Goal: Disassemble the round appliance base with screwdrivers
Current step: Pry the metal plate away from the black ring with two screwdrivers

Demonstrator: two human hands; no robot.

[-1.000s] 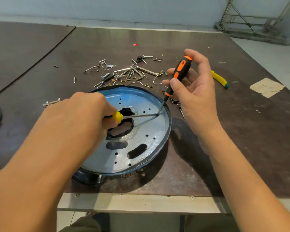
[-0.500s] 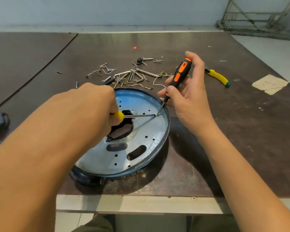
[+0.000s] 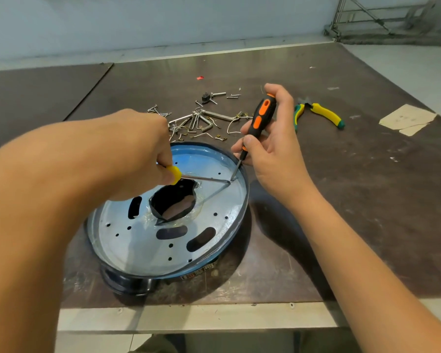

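The round appliance base [image 3: 143,250] lies on the table [image 3: 354,200] near its front edge, below both hands. The left hand [image 3: 140,154] grips a yellow-handled screwdriver [image 3: 175,174], its shaft running nearly flat rightward across the plate. The right hand [image 3: 275,154] holds an orange-and-black screwdriver [image 3: 262,115] steeply; both tips meet just inside the far-right rim, nearer the right hand, with loose screws [image 3: 196,123] just behind.

Hands: two, left hand [image 3: 143,154] and right hand [image 3: 273,149], one screwdriver gripped in each.
Screwdrivers: two, yellow-handled screwdriver [image 3: 201,178] and orange-black screwdriver [image 3: 261,115].
Round appliance base [image 3: 143,250]: one. Its plate: one large central opening, three oblong slots in view; small round holes many, some hidden by arm.
Pliers [image 3: 323,114]: one pair.
Loose hardware [image 3: 196,121]: one scatter, pieces too small to count.
Red scrap [image 3: 200,77]: one.
Cardboard pieces [image 3: 406,118]: apparently two, touching.
Table [image 3: 367,200]: one.
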